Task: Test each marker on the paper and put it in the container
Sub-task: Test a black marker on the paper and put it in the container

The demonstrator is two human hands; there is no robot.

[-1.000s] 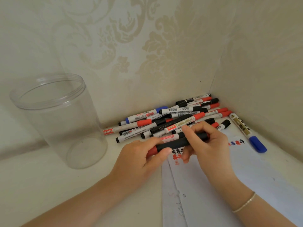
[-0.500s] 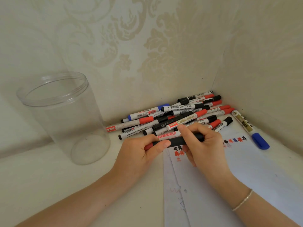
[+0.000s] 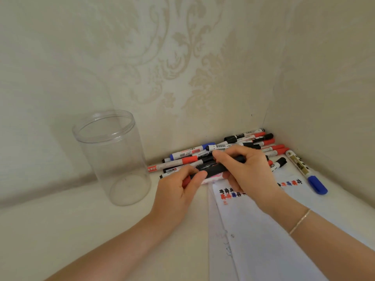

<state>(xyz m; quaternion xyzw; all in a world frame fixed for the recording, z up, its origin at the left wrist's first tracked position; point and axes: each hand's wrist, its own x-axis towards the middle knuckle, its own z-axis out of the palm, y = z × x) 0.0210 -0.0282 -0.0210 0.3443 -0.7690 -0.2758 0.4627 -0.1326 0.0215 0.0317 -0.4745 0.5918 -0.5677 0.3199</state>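
The person holds one black marker (image 3: 213, 171) crosswise between both hands, just in front of the pile of markers (image 3: 239, 148) heaped in the corner and above the top edge of the paper (image 3: 263, 240). The step in hand looks like either pulling the cap off to test it or pressing the cap back on after testing; which of the two cannot be told from this view. The left hand (image 3: 178, 191) curls round the marker's red end, thumb laid along the barrel, with the forearm reaching in from the lower left. The right hand (image 3: 247, 171) arches over the other end, its fingers bent down round the barrel and the thumb underneath, wrist raised and a thin bracelet (image 3: 300, 222) on it. Both hands are closed on the same marker. The paper already carries rows of small red, blue and black marks near its top. The clear container (image 3: 113, 157) stands upright and apparently empty, well apart to the left, while a blue-capped marker (image 3: 306, 171) lies alone at the right of the paper. If the cap is coming off, the next move calls for a short stroke on the paper; if going on, a reach left to drop the marker into the container.
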